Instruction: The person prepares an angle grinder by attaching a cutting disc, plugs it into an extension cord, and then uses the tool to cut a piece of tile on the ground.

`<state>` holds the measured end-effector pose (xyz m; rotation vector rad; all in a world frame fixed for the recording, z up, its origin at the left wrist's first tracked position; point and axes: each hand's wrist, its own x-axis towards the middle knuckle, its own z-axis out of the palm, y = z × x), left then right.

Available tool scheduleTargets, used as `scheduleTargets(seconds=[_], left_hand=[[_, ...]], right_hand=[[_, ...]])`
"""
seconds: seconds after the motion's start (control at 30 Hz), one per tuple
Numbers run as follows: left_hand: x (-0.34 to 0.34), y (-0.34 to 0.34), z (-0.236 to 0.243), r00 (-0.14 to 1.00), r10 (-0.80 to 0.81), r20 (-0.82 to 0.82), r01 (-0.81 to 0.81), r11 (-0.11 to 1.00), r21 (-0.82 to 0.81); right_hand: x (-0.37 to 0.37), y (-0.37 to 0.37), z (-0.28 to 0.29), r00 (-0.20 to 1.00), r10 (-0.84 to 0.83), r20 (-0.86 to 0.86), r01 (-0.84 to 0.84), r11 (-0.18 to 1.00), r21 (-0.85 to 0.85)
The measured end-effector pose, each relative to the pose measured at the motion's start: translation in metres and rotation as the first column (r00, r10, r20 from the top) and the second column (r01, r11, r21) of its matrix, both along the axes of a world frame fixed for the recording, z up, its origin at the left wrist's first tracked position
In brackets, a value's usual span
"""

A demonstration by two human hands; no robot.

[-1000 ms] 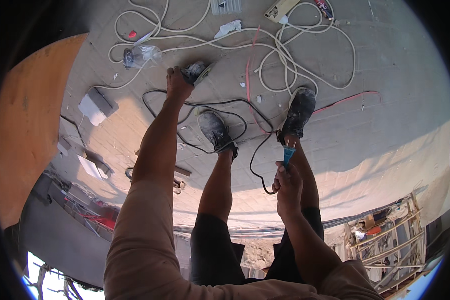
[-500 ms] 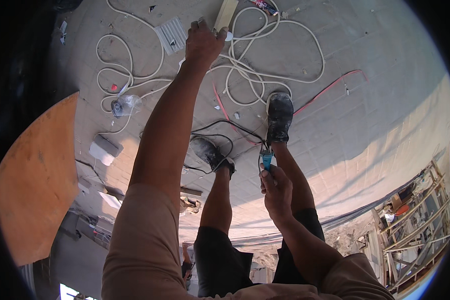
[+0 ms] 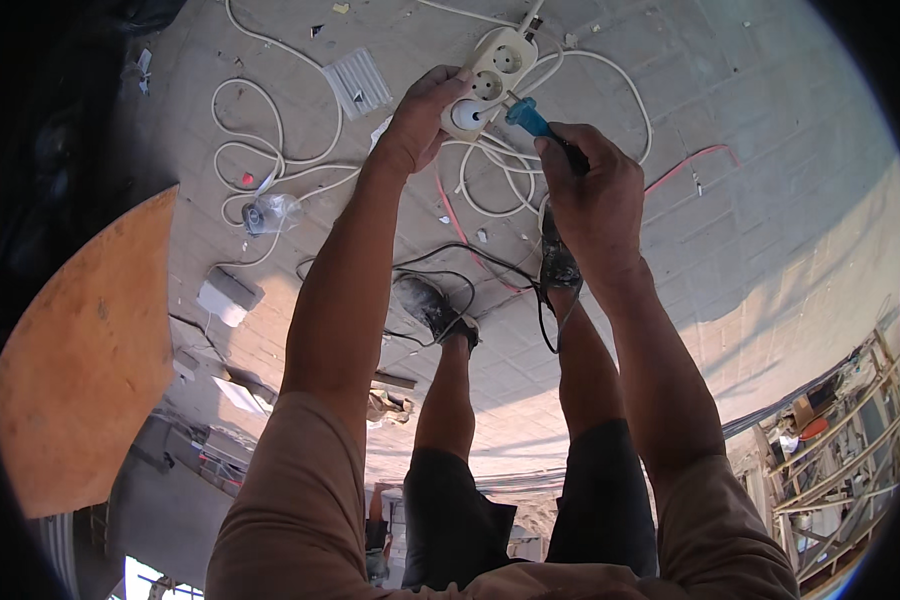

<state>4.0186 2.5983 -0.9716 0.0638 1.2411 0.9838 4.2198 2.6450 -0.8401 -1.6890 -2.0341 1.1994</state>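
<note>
My left hand [image 3: 420, 125] grips a white power strip [image 3: 498, 72] by its side. A white plug [image 3: 467, 114] sits in the strip's lowest socket; two other sockets show. My right hand [image 3: 595, 200] is closed on a teal plug [image 3: 527, 118] with a dark cord, its pins pointed at the strip, very close to it; whether they touch it I cannot tell. Loose white cables [image 3: 280, 140] loop on the paving around the strip. A dark cord [image 3: 450, 245] lies in loops by my dark, dusty shoes.
An orange board [image 3: 80, 360] stands at the left. Nearby lie a clear bag [image 3: 275, 212], a pale block [image 3: 225, 298], a grey ribbed piece [image 3: 355, 82] and red tape [image 3: 685, 160]. Wooden scrap [image 3: 830, 455] is piled at the right. Part of another person [image 3: 377, 520] shows low behind me.
My left hand moved from a grey tool among the cords up to the power strip and now holds it raised. My right hand lifted the teal plug up to the strip.
</note>
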Motion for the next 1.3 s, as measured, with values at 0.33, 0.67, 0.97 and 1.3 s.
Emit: scheduleTargets(seconds=[0.33,0.67,0.97,1.3], left_hand=[[0.025,-0.005,0.025,0.995,0.009,-0.103,-0.025,0.988,-0.155],[0.028,-0.013,0.012,0.997,0.054,-0.056,-0.060,0.992,-0.109],[0.015,-0.022,0.000,0.981,-0.059,-0.187,0.086,0.987,0.139],[0.013,-0.051,0.002,0.089,-0.042,-0.995,0.410,0.912,-0.002]], right_hand=[[-0.025,0.062,-0.019,0.786,0.487,0.381,-0.533,0.846,0.019],[-0.027,0.054,-0.029,0.663,0.661,0.353,-0.729,0.677,0.100],[-0.042,0.034,-0.040,0.637,0.665,0.390,-0.741,0.668,0.070],[-0.062,0.036,-0.090,0.751,0.585,0.306,-0.585,0.804,-0.102]])
